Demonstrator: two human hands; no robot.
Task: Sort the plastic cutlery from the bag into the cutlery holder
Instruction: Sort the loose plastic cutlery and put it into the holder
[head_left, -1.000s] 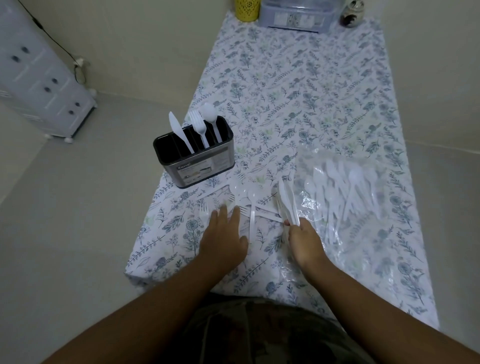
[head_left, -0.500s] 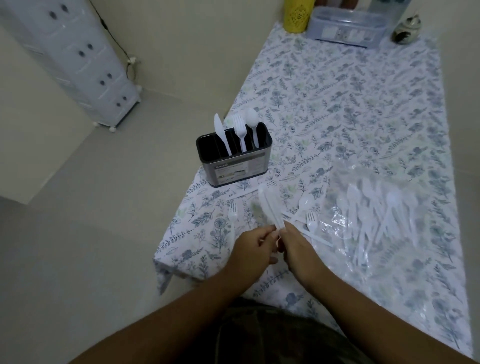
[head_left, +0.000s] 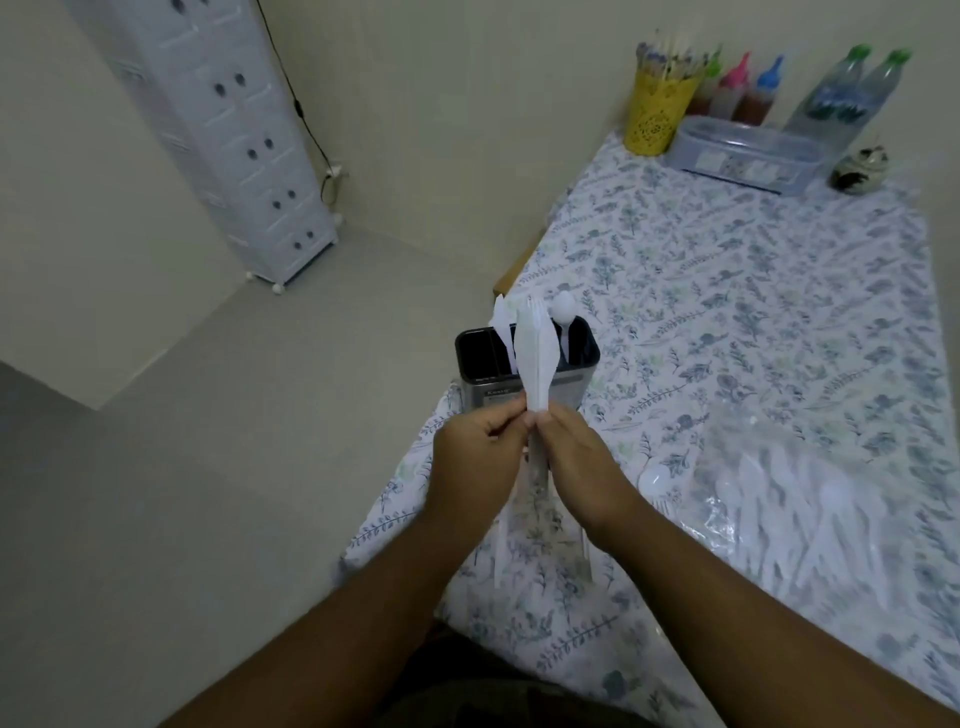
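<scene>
My left hand and my right hand meet in front of me, both pinching a bundle of white plastic knives held upright, blades up. Just behind the bundle stands the black and steel cutlery holder near the table's left edge; a knife, a fork and a spoon stick out of it. The clear plastic bag lies to the right with several white pieces inside. A loose spoon and a few other white pieces lie on the cloth below my hands.
A floral cloth covers the table. At the far end stand a yellow cup of sticks, a clear lidded box, sauce and water bottles and a small jar. A white drawer tower stands on the floor to the left.
My hands gathered knives off the cloth, came together and lifted the bundle upright in front of the holder. The camera tilted up and to the left.
</scene>
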